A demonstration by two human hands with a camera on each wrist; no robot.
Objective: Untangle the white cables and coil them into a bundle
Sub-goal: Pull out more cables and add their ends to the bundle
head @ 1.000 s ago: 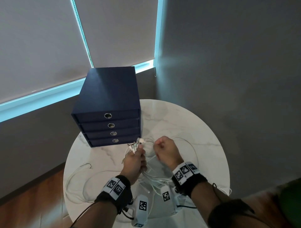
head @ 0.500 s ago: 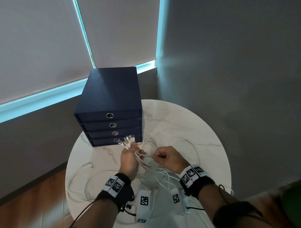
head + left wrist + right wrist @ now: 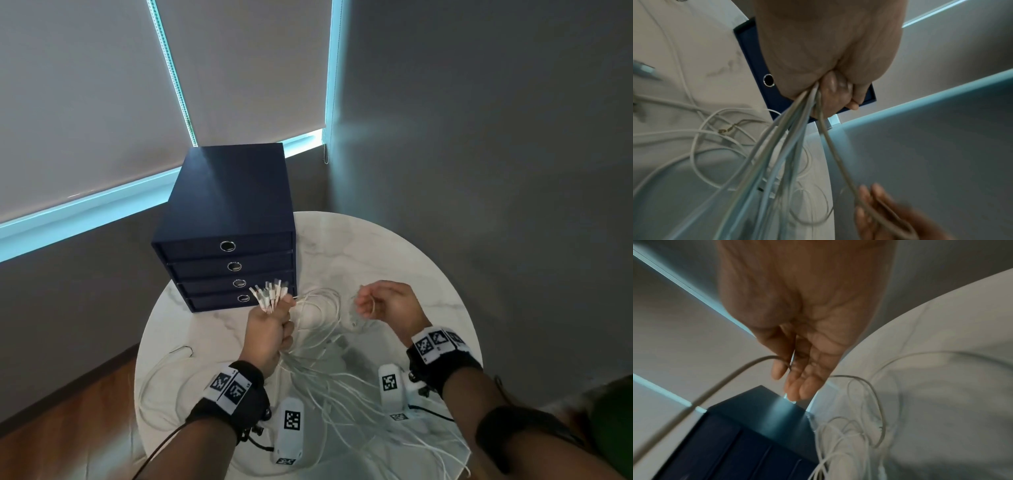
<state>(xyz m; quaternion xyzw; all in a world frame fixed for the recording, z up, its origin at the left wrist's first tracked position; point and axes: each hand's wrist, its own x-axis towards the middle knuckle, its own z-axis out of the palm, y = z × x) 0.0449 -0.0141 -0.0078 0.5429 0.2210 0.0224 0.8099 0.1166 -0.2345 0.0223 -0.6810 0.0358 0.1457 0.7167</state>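
Wristbands with printed markers sit nearest the camera. Beyond them, white cables (image 3: 329, 383) trail loose over the round marble bench (image 3: 394, 260). The left hand (image 3: 269, 330) clenches its fingers (image 3: 830, 92) round a bunch of them, connector ends (image 3: 270, 296) fanning above the fist. The right hand (image 3: 388, 306), apart to the right, pinches one strand between thumb and fingers (image 3: 797, 386). Farthest back stands a navy drawer box (image 3: 229, 219).
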